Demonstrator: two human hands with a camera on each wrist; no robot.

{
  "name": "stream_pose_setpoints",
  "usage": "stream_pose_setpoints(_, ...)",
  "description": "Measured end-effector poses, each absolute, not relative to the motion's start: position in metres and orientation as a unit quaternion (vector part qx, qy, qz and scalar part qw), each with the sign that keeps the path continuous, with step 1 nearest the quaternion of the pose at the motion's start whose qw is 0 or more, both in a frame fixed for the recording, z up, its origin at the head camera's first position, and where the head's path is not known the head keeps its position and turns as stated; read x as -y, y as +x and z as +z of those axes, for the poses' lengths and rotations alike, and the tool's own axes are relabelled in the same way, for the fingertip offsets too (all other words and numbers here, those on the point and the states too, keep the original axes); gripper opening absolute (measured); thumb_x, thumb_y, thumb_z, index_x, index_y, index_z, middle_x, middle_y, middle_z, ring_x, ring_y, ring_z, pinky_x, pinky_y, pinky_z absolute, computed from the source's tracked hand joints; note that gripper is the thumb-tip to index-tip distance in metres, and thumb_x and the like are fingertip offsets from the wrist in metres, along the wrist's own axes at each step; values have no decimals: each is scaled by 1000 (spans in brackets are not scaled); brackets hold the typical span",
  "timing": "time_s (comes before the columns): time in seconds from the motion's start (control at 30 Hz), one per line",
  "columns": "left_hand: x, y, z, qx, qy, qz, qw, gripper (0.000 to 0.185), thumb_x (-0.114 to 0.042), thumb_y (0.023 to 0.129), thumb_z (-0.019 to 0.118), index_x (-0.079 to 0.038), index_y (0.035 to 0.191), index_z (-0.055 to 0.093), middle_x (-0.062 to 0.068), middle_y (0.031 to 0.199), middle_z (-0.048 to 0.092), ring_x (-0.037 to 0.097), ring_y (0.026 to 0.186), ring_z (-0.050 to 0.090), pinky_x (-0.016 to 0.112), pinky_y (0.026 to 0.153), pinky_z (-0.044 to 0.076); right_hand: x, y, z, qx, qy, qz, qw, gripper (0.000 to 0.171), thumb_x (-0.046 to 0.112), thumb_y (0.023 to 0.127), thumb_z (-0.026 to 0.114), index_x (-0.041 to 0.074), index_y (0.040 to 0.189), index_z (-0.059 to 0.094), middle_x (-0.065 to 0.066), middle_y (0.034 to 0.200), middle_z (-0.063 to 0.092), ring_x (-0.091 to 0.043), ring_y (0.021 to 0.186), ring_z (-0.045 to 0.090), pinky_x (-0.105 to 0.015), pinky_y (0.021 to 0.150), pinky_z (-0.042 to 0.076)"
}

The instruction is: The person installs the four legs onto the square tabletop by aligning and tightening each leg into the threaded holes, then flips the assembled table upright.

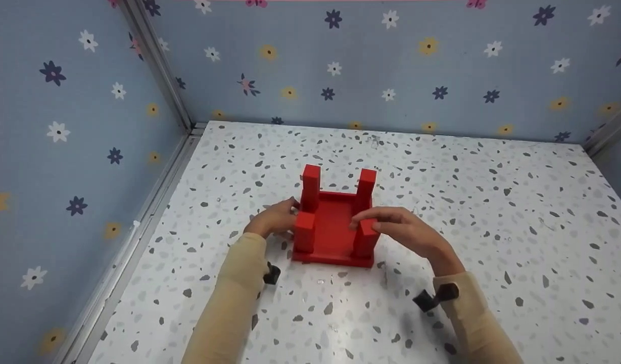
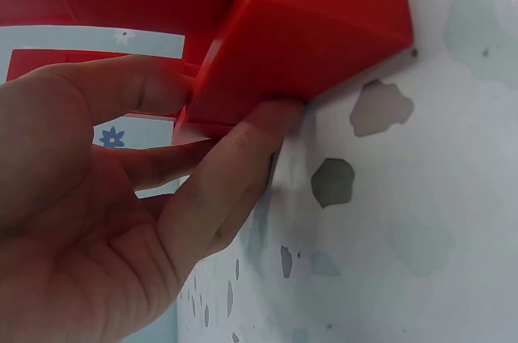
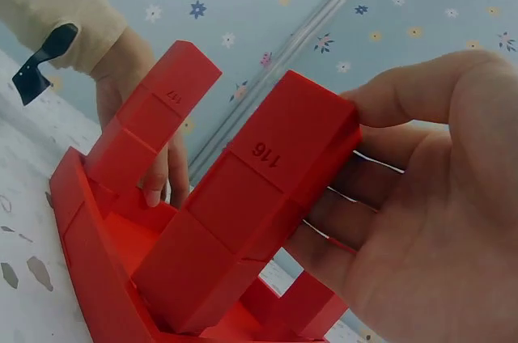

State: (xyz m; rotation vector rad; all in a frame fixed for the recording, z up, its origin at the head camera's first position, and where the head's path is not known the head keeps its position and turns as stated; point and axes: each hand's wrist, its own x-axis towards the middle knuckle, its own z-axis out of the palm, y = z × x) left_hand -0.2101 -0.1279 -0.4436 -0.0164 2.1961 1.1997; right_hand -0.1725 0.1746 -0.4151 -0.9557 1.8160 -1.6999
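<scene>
The upturned red stool is steadied: left hand grips its nine-o'clock leg, right hand pinches its four-o'clock leg; righting likely needs a firm two-handed turn.

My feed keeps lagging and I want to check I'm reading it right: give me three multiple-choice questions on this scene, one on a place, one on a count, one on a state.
1. Where does the red stool stand?
A. on the speckled table
B. on the floor
C. on a shelf

2. How many legs stick up from the stool?
A. two
B. three
C. four

3. What is the right hand doing?
A. lying flat on the table
B. gripping a near leg of the stool
C. hanging clear of everything

Answers:
1 A: the upturned stool's seat rests on the table.
2 C: the head view shows two far legs and two near ones.
3 B: the right wrist view shows thumb and fingers closed round the leg marked 116; the left hand touches the stool's other side.
</scene>
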Motion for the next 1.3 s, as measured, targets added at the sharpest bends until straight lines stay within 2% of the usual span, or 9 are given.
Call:
stream_pose_setpoints(0.2, 128, -211, -445, -838, -5, 448, 312, 53, -21, 90, 59, -10, 138, 40, 12, 129, 52, 23, 94, 64, 34, 79, 56, -177, -171, -415, -673, -294, -629, 257, 34, 11, 97, 51, -2, 128, 53, -11, 122, 57, -18, 105, 55, -32, 91, 48)
stream_pose_setpoints(0.37, 127, -211, -443, -839, -2, 447, 311, 53, -21, 90, 59, -10, 138, 40, 13, 127, 53, 22, 94, 64, 34, 79, 56, -178, -171, -415, -677, -282, -629, 259, 34, 10, 96, 52, -1, 129, 52, -10, 123, 57, -18, 104, 55, -31, 91, 48)
stream_pose_setpoints(0.7, 127, -211, -444, -838, 3, 450, 308, 53, -22, 90, 59, -8, 137, 40, 14, 127, 52, 23, 93, 64, 34, 77, 56, -181, -174, -417, -675, -322, -604, 276, 42, 10, 96, 53, 3, 137, 49, -15, 139, 50, -28, 128, 48, -33, 102, 44)
stream_pose_setpoints(0.8, 128, -211, -444, -838, 3, 450, 308, 52, -22, 90, 58, -8, 137, 40, 14, 128, 51, 22, 91, 64, 33, 74, 57, -182, -177, -420, -669, -332, -603, 280, 41, 9, 96, 52, 2, 137, 49, -14, 139, 50, -26, 129, 47, -32, 103, 43)
stream_pose_setpoints(1.07, 125, -210, -442, -832, -2, 457, 315, 52, -18, 90, 58, -7, 137, 39, 15, 129, 50, 25, 90, 65, 34, 72, 58, -183, -183, -431, -638, -308, -643, 292, 36, 5, 93, 56, 0, 129, 54, -8, 124, 58, -18, 112, 56, -31, 93, 48)
stream_pose_setpoints(1.3, 122, -210, -440, -843, 2, 440, 310, 50, -17, 92, 58, -6, 136, 40, 15, 127, 53, 27, 93, 65, 34, 71, 58, -182, -182, -435, -632, -310, -655, 276, 36, 5, 93, 57, 0, 128, 54, -6, 121, 59, -16, 107, 57, -29, 90, 49)
